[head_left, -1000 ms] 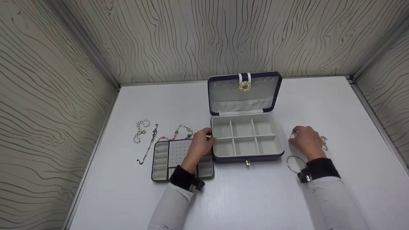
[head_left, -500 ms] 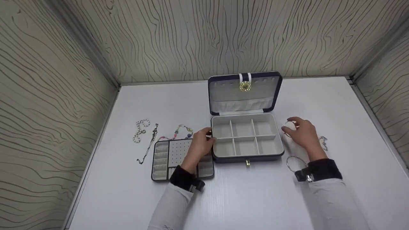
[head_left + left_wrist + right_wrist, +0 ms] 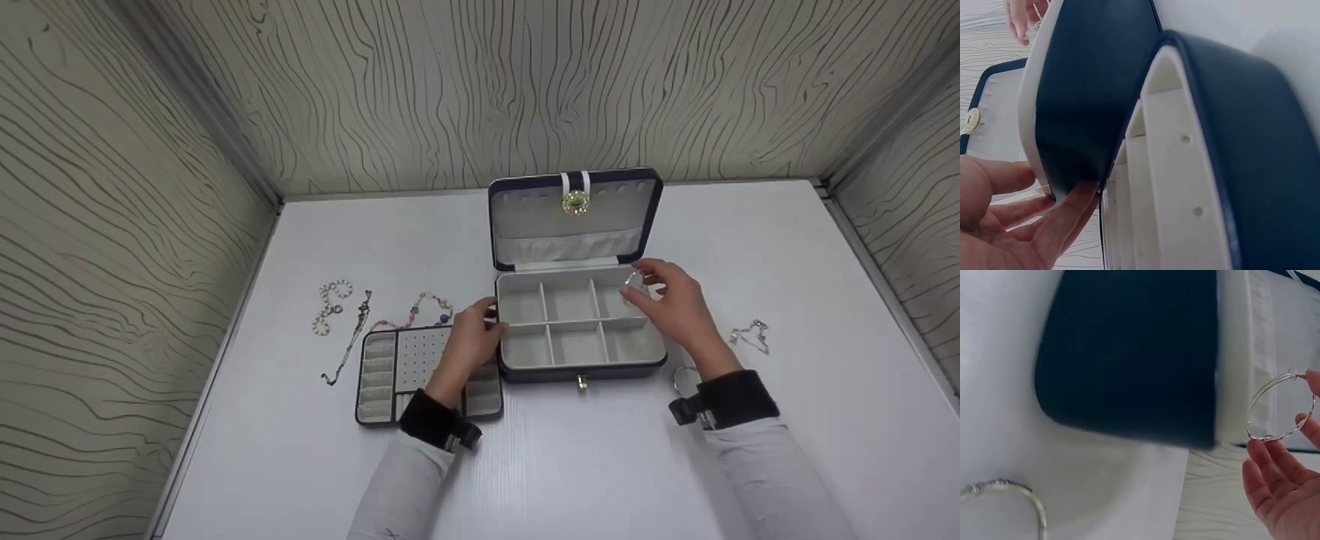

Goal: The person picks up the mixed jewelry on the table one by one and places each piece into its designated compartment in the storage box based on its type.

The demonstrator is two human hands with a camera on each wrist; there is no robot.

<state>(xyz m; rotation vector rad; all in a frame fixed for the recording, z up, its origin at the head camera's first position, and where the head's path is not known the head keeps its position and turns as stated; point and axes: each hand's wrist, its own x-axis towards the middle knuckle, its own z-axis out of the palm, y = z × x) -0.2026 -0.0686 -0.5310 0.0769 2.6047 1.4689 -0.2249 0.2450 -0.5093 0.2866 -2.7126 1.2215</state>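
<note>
A dark blue jewelry box (image 3: 536,375) stands with its lid (image 3: 525,221) up and its light-lined compartments showing. My left hand (image 3: 471,334) grips the box's left wall; in the left wrist view the thumb lies at the rim and the fingers against the outer side. Over the back right compartment, my right hand (image 3: 675,304) pinches a silver bangle (image 3: 1269,438) between thumb and fingers, the ring held upright. A second silver bangle (image 3: 677,381) lies on the table below the right wrist. Under the left forearm sits a jewelry tray (image 3: 424,360), partly hidden.
On the right of the white table (image 3: 585,472) lies a silver chain bracelet (image 3: 759,341). Left of the tray are a white beaded bracelet (image 3: 322,326) and a dark metal chain (image 3: 349,346). A colorful beaded string (image 3: 413,315) curves behind the tray. Patterned panels surround the table.
My right hand has lifted the bangle off the table at the right and carried it left over the box. The chain bracelet has come into full view. My left hand has stayed put.
</note>
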